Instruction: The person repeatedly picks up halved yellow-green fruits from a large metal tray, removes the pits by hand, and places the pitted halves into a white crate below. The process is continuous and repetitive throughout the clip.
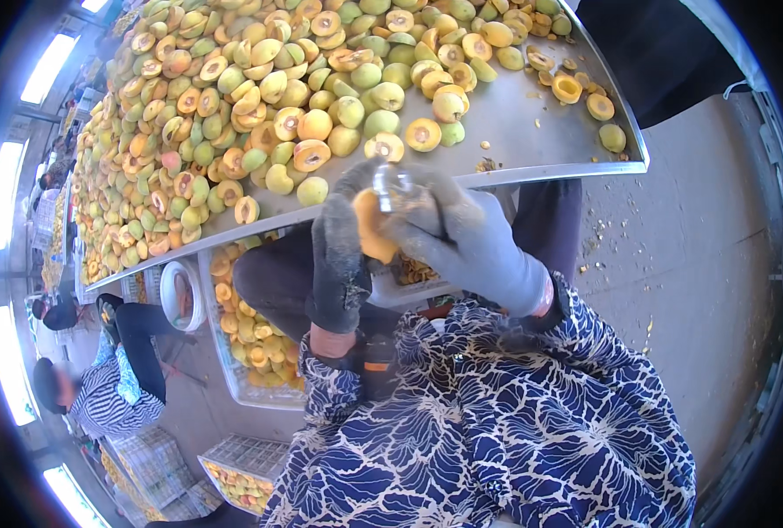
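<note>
Both of my hands wear dusty gloves and meet just off the near edge of a metal table [517, 132] heaped with halved yellow-green stone fruit [286, 86]. In my left hand [342, 257], darkly gloved, is an orange fruit half [373, 228], cut side not clearly seen. My right hand [451, 224], in a grey glove, grips a small shiny metal tool [383, 188] against that fruit; motion blur hides the tool's shape. Below my hands, a container with brown scraps [418, 269] is partly covered by the right glove.
A clear plastic crate of fruit halves [259, 343] stands on the floor left of my knee, beside a white bucket [182, 295]. Another crate [243, 468] holds more fruit. A co-worker in a striped top [117, 396] sits at the left. Scraps litter the floor at right.
</note>
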Motion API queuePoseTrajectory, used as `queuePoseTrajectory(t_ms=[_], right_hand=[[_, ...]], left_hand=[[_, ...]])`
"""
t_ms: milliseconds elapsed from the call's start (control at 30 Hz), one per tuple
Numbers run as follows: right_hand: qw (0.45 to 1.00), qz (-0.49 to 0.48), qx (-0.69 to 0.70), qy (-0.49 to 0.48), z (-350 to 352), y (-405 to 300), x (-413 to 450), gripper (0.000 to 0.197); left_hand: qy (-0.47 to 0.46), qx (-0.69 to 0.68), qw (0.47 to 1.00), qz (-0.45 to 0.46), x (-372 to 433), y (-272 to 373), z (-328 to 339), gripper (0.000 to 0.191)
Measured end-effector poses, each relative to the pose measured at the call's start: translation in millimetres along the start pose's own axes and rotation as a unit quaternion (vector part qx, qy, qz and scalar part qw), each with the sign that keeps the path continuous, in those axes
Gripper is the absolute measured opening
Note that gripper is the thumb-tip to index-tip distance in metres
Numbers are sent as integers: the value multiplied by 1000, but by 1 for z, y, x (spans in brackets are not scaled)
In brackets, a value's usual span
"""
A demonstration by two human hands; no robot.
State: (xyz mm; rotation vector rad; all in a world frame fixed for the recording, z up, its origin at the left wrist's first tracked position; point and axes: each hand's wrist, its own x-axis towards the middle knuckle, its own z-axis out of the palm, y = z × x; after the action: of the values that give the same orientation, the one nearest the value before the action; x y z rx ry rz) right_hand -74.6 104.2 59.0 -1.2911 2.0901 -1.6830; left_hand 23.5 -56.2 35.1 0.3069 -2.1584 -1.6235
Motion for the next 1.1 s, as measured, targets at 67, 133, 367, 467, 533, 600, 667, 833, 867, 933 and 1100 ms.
queuePoseTrajectory(t_ms=[67, 133, 367, 467, 533, 600, 667, 833, 867, 933, 1100], right_hand=[[999, 39, -4, -20, 0, 11, 3, 44], [991, 117, 67, -14, 2, 11, 6, 37], [887, 308, 344, -21, 14, 7, 1, 27], [982, 171, 68, -34, 25, 2, -17, 26], [995, 59, -81, -30, 25, 4, -22, 28], [985, 2, -167, -43, 26, 2, -24, 33], [980, -19, -195, -44, 28, 2, -25, 31], [972, -24, -230, -47, 27, 1, -23, 29], [971, -25, -232, -45, 28, 3, -23, 29], [971, -18, -234, -54, 29, 4, -24, 29], [970, -33, -234, -63, 32, 15, -27, 31]], left_hand=[[-36, -52, 997, -45, 0, 16, 5, 71], [-6, -30, 999, -26, 2, 30, 10, 72], [124, -120, 983, 70, -15, -12, 22, 74], [154, -256, 954, 15, -18, -27, 17, 63], [155, -254, 954, -33, -20, -26, 15, 66], [100, -445, 890, -10, -19, -24, 13, 64], [134, -342, 930, -30, -20, -16, 14, 62], [145, -225, 961, -67, -19, -8, 15, 58], [147, -214, 963, -69, -19, -3, 17, 56], [147, -117, 982, -34, -21, 0, 16, 52], [122, 189, 968, 107, -28, -7, 9, 44]])
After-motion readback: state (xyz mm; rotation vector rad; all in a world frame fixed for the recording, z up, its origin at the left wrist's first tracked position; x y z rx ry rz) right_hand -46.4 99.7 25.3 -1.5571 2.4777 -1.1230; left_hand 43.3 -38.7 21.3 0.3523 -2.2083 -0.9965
